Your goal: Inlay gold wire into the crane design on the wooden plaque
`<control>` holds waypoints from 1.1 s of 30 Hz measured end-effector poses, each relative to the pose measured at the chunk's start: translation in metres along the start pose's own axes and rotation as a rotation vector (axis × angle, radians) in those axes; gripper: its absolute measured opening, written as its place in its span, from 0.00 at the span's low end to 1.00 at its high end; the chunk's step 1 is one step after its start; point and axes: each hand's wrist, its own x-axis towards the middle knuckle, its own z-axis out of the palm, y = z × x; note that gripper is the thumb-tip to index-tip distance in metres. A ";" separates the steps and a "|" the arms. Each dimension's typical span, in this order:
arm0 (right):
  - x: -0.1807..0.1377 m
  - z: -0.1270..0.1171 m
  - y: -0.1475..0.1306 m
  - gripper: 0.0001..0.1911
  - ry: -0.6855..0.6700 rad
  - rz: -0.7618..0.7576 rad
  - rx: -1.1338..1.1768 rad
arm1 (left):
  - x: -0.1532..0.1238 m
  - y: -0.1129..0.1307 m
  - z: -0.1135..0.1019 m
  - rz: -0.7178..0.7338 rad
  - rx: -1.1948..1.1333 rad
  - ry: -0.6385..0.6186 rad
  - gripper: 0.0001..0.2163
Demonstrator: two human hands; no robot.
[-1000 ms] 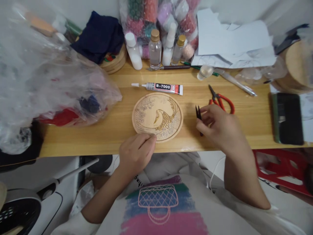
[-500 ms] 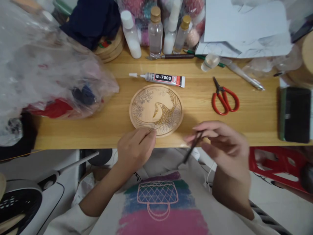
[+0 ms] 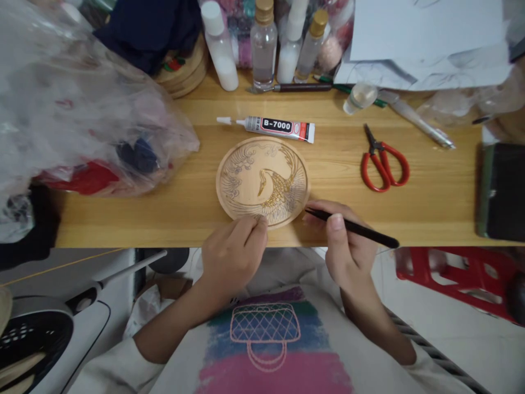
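A round wooden plate (image 3: 246, 180) lies by the table's near edge, bearing a crane design, partly filled in gold with dark outlines elsewhere. My left hand (image 3: 235, 249) is closed in a pinch over the plate's near rim; whatever its fingertips hold is too small to make out. Black tweezers (image 3: 365, 231) are gripped between the thumb and fingers of my right hand (image 3: 348, 241). Their tips point left and reach the plate's right edge. Just behind the plate lies a B-7000 glue tube (image 3: 281, 127) with its nozzle to the left.
Red-handled pliers (image 3: 383, 161) lie to the right, with a phone (image 3: 506, 191) farther over. Bottles (image 3: 263, 52), a dark-handled tool (image 3: 301, 87), a small cup (image 3: 361, 97) and papers (image 3: 426, 33) line the back. A clear plastic bag (image 3: 102, 109) bulges across the left.
My right hand has come left to the plate's edge. The tweezers have turned from pointing down toward my lap to lying across the hand, tips leftward. My left hand stays at the rim.
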 end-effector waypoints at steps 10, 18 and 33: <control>-0.006 0.019 -0.003 0.11 0.026 -0.066 -0.107 | 0.001 0.007 0.002 -0.032 0.011 -0.028 0.03; -0.002 0.025 0.001 0.09 0.090 -0.087 -0.156 | 0.003 0.009 0.002 -0.054 0.001 -0.039 0.04; 0.003 0.032 0.002 0.08 0.085 -0.079 -0.213 | 0.005 0.011 0.000 -0.074 -0.044 -0.063 0.05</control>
